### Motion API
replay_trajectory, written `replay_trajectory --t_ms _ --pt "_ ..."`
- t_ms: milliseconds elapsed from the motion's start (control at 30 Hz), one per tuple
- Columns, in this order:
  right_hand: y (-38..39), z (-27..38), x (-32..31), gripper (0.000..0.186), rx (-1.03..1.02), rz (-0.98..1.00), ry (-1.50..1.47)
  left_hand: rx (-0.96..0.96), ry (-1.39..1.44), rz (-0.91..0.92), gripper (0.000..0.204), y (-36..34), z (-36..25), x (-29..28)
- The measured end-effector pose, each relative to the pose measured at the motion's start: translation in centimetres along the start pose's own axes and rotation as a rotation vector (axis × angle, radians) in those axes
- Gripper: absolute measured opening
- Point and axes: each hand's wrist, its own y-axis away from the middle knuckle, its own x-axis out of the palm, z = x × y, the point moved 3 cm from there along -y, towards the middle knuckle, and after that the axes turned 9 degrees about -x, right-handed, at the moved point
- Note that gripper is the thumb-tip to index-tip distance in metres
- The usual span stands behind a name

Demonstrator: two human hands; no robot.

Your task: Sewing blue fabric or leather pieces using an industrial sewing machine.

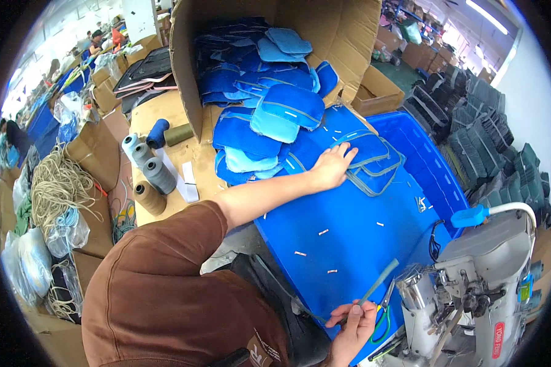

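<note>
My left hand (332,167) is stretched out over the blue table, its fingers slightly apart and resting on blue fabric panels (373,160) with rounded corners and grey edging. Close to the table's front edge, my right hand (356,324) pinches a grey-green strip of binding tape (379,280), whose free end points away from me. Just beside that hand lie scissors (382,319) with green and yellow handles. A large heap of blue panels (292,105), some showing a light blue side, spills from a tipped cardboard box (343,37) beyond my left arm.
A grey sewing machine (471,281) stands at the right, with a blue-ended white arm (471,215). Behind the table is a blue crate (419,147). Small white tags (323,232) lie scattered. Thread spools (159,175) stand at the left; dark stacked pieces (480,134) rise at the right.
</note>
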Motion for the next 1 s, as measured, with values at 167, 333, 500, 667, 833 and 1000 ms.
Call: replay_trajectory --t_ms 167,333,500,667,833,1000 --pt "-0.4 -0.7 0.0 0.010 -0.124 -0.006 0.040 0.126 -0.099 -0.071 0.012 -3.8 5.1 2.6" --pt "-1.2 -0.5 -0.4 0.012 -0.171 0.002 0.085 0.078 0.045 0.040 0.011 -4.7 4.0 3.0" --pt "-2.1 -0.1 -0.1 0.013 -0.116 -0.181 0.062 0.091 0.572 0.036 0.013 -0.1 -5.2 -3.4" --pt "-3.2 0.6 2.0 0.015 -0.136 -0.098 0.054 0.124 1.262 0.918 0.028 10.6 -14.3 -9.4" --pt "-1.1 0.8 0.8 0.007 -0.099 -0.087 0.025 -0.375 1.553 1.083 0.032 11.1 -15.2 -10.3" --pt "0.8 -0.3 -1.0 0.010 -0.155 -0.058 0.048 -0.134 1.540 0.924 0.026 14.0 -17.2 -9.8"
